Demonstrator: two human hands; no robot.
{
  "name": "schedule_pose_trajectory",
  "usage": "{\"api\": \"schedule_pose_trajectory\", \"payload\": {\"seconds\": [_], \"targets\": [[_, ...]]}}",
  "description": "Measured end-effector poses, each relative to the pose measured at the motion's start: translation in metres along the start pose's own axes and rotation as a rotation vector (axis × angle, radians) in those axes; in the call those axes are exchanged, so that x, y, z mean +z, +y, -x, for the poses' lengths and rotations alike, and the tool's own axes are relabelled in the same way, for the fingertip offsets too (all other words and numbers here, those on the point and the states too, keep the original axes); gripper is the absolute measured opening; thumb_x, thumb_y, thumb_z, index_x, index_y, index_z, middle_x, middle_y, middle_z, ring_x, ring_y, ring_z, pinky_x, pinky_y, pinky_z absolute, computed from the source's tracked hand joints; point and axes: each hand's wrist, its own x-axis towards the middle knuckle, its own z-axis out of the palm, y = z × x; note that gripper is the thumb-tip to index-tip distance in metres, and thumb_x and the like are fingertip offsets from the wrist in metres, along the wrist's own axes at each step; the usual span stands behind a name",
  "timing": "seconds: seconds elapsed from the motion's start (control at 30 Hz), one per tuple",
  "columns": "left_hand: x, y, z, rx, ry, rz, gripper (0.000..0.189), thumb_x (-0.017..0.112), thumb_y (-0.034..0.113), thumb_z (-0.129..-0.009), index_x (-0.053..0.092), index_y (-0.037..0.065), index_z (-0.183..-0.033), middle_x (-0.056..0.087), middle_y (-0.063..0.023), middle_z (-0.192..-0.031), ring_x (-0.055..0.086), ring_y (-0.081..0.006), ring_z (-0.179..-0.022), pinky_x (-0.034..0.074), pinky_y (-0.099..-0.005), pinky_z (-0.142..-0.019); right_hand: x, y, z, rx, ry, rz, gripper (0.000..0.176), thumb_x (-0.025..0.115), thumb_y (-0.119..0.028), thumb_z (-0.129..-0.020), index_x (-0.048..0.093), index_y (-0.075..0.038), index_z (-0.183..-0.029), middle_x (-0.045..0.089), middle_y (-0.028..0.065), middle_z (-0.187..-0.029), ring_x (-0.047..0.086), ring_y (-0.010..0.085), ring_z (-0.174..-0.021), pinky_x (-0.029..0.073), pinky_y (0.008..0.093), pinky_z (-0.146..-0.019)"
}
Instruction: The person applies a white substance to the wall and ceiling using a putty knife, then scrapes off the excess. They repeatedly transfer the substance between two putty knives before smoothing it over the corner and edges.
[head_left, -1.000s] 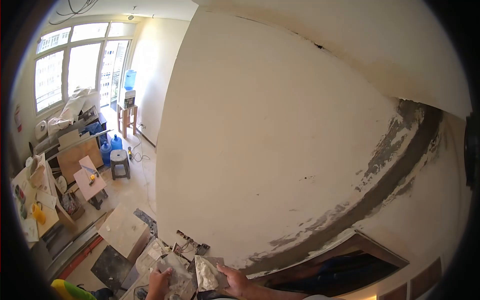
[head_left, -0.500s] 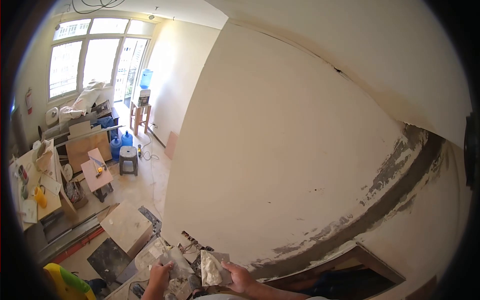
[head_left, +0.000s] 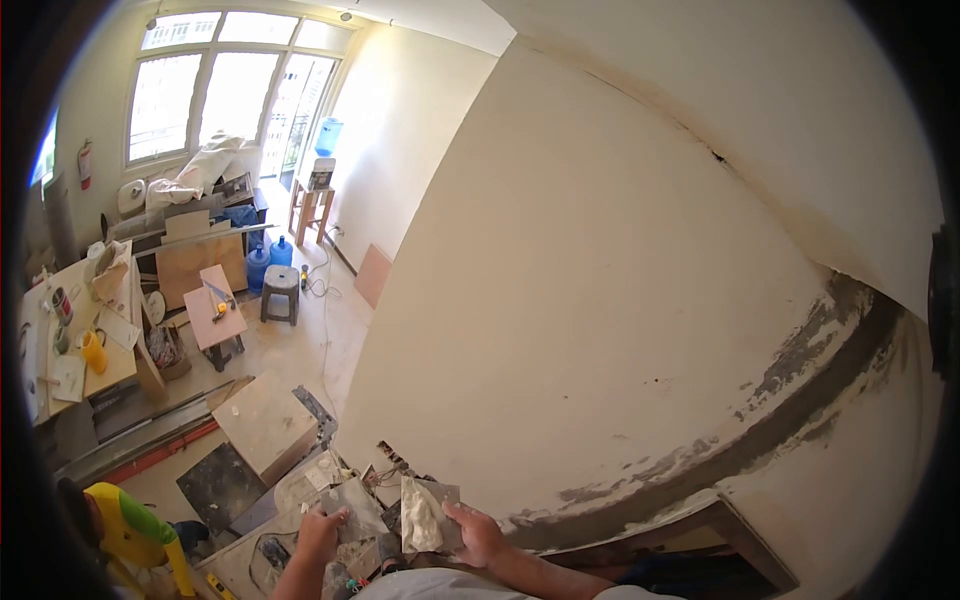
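At the bottom centre, my left hand (head_left: pixel 322 532) is closed on a flat grey plate (head_left: pixel 358 510), which looks like a scraper blade. To its right, my right hand (head_left: pixel 476 534) grips the edge of a second flat plate (head_left: pixel 450 494). A thick heap of cream-coloured paste (head_left: pixel 422 520) lies on that second plate. The two plates are apart, side by side. Beyond them rises a large beige wall (head_left: pixel 580 300) with a rough grey strip (head_left: pixel 690 478) along its lower right edge.
A co-worker in yellow and green (head_left: pixel 130 525) is at the lower left. Boards, a wooden box (head_left: pixel 265 425), a grey stool (head_left: pixel 281 290), blue water bottles (head_left: pixel 258 266) and a cluttered table (head_left: pixel 130 355) stand at the left. A framed opening (head_left: pixel 700 545) is at the lower right.
The view has shifted, so the room appears further right and higher. More of the co-worker now shows at the lower left. Both hands keep hold of their plates.
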Motion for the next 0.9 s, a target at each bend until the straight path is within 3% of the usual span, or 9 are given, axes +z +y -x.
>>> {"api": "schedule_pose_trajectory", "payload": {"seconds": [0.03,0.1,0.23,0.3,0.4,0.47,0.5,0.6,0.9], "targets": [[0.006,0.022,0.016,-0.037,0.039,-0.114,0.020,0.060,0.007,-0.088,0.061,-0.003,-0.106,0.063,-0.0080,-0.089,0.063,-0.0176,-0.077,0.053,-0.0318,-0.066,0.008,-0.012,0.012,-0.253,-0.002,0.555,0.069,0.072,-0.005,-0.077,0.041,-0.002,-0.138,0.056,0.0080,-0.119,0.056,0.0187,-0.110,0.044,0.0290,-0.098],[0.002,0.024,0.023,-0.021,0.062,-0.248,0.017,0.061,0.007,-0.088,0.062,-0.002,-0.103,0.062,-0.0065,-0.087,0.062,-0.0169,-0.076,0.052,-0.0314,-0.065,0.011,-0.014,0.018,-0.522,-0.002,1.062,0.069,0.074,-0.005,-0.075,0.043,-0.002,-0.137,0.058,0.0091,-0.116,0.058,0.0209,-0.106,0.045,0.0303,-0.095],[-0.010,0.017,0.020,0.047,0.054,-0.216,0.013,0.063,0.006,-0.087,0.062,-0.001,-0.098,0.059,-0.0020,-0.081,0.060,-0.0148,-0.071,0.050,-0.0303,-0.061,0.008,-0.012,0.018,-0.599,0.059,1.210,0.070,0.075,-0.008,-0.073,0.044,-0.003,-0.136,0.060,0.0117,-0.107,0.060,0.0238,-0.101,0.048,0.0350,-0.090],[-0.011,0.014,0.017,-0.013,0.061,0.140,0.012,0.064,0.008,-0.088,0.062,-0.002,-0.094,0.058,-0.0024,-0.079,0.058,-0.0124,-0.068,0.045,-0.0304,-0.056,0.020,-0.051,0.002,-0.269,0.249,0.520,0.081,0.077,-0.008,-0.066,0.042,-0.004,-0.139,0.059,0.0151,-0.106,0.059,0.0279,-0.102,0.048,0.0387,-0.091],[-0.038,-0.005,0.011,0.224,0.014,-0.444,0.022,0.067,0.011,-0.083,0.066,0.005,-0.103,0.061,-0.0076,-0.081,0.059,-0.0194,-0.070,0.045,-0.0332,-0.059,-0.005,0.001,-0.016,-0.388,0.249,0.645,0.064,0.068,-0.012,-0.074,0.046,-0.004,-0.133,0.061,0.0165,-0.107,0.061,0.0303,-0.100,0.050,0.0405,-0.088],[-0.033,0.009,0.023,0.224,-0.018,-0.305,0.031,0.069,0.013,-0.079,0.068,0.010,-0.110,0.063,-0.0110,-0.082,0.060,-0.0241,-0.071,0.046,-0.0351,-0.062,-0.016,0.015,-0.025,-0.414,0.257,0.512,0.053,0.062,-0.014,-0.079,0.048,-0.004,-0.129,0.063,0.0174,-0.108,0.062,0.0319,-0.098,0.051,0.0417,-0.086],[-0.009,0.036,0.041,0.095,-0.016,0.102,0.029,0.070,0.016,-0.081,0.068,0.004,-0.107,0.067,-0.0074,-0.087,0.060,-0.0174,-0.073,0.046,-0.0317,-0.064,0.007,-0.004,-0.020,-0.352,0.261,0.271,0.038,0.057,-0.019,-0.089,0.051,-0.003,-0.123,0.064,0.0130,-0.106,0.064,0.0260,-0.097,0.053,0.0390,-0.084],[0.002,0.073,0.065,0.222,-0.019,-0.134,0.029,0.071,0.021,-0.084,0.068,-0.003,-0.100,0.068,-0.0032,-0.092,0.058,-0.0093,-0.075,0.046,-0.0272,-0.068,0.036,-0.044,-0.015,-0.151,0.153,-0.263,0.032,0.051,-0.023,-0.100,0.050,-0.001,-0.123,0.063,0.0092,-0.109,0.065,0.0205,-0.099,0.055,0.0362,-0.084],[0.045,0.104,0.064,0.176,-0.018,-0.655,0.026,0.070,0.024,-0.080,0.070,0.003,-0.096,0.070,-0.0080,-0.080,0.063,-0.0155,-0.072,0.048,-0.0311,-0.067,0.034,-0.041,-0.039,-0.147,-0.015,-0.037,0.031,0.048,-0.021,-0.101,0.050,0.000,-0.124,0.062,0.0102,-0.113,0.063,0.0189,-0.101,0.053,0.0337,-0.086]]}}
